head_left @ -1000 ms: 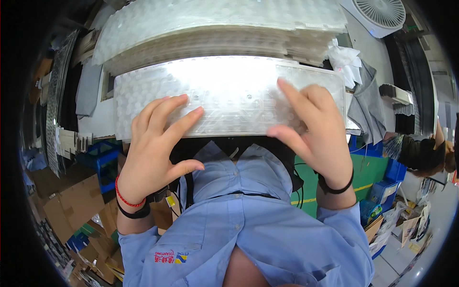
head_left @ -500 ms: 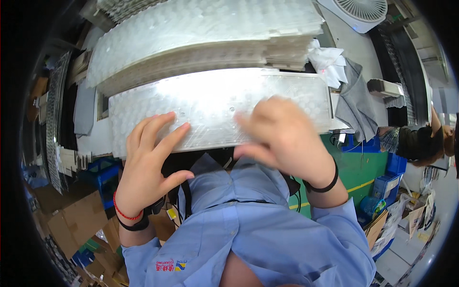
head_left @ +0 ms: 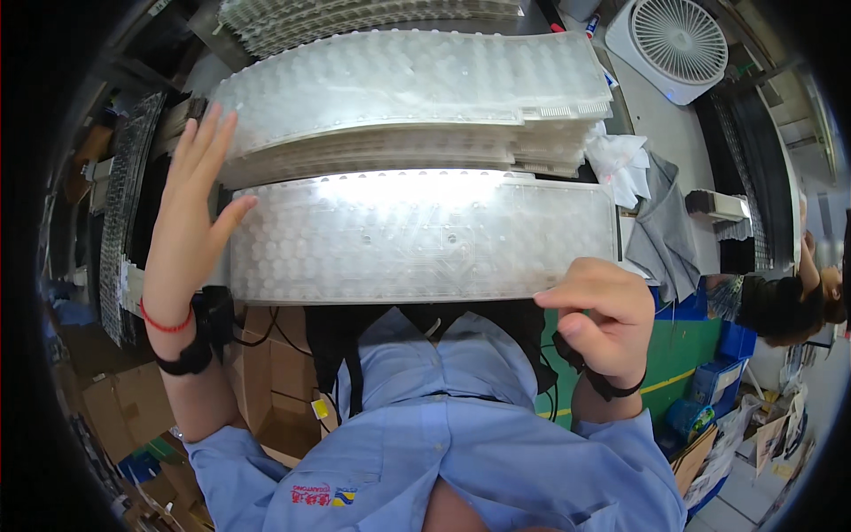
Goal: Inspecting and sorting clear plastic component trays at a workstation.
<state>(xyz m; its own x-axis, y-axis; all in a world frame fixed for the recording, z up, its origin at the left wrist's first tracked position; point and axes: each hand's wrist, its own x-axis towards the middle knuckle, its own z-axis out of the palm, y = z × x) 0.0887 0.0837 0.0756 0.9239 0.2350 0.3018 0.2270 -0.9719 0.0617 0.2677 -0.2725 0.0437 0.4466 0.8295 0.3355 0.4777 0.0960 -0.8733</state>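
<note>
A long translucent plastic sheet (head_left: 425,244) with rows of round bumps and fine circuit-like lines, much like a keyboard membrane, lies flat in front of me. My left hand (head_left: 189,195) is raised beside the left end of a thick stack of similar sheets (head_left: 417,84). Its fingers are stretched out, its thumb is spread, and nothing is held. At the front right edge of the near sheet is my right hand (head_left: 607,310). Its index fingertip reaches that edge, the other fingers are bent, and the thumb stands apart. I see nothing in its grip.
Beyond the stack lie more sheets (head_left: 372,16). A white fan (head_left: 675,44) stands at the far right, with crumpled white cloth (head_left: 618,164) and a grey cloth (head_left: 665,230) nearer. Cardboard boxes (head_left: 133,390) are at lower left. Another person (head_left: 780,297) is at the right.
My left hand has moved from over the near sheet outward and up to the stack's left end. My right hand has drawn back from the sheet's surface to its front right edge.
</note>
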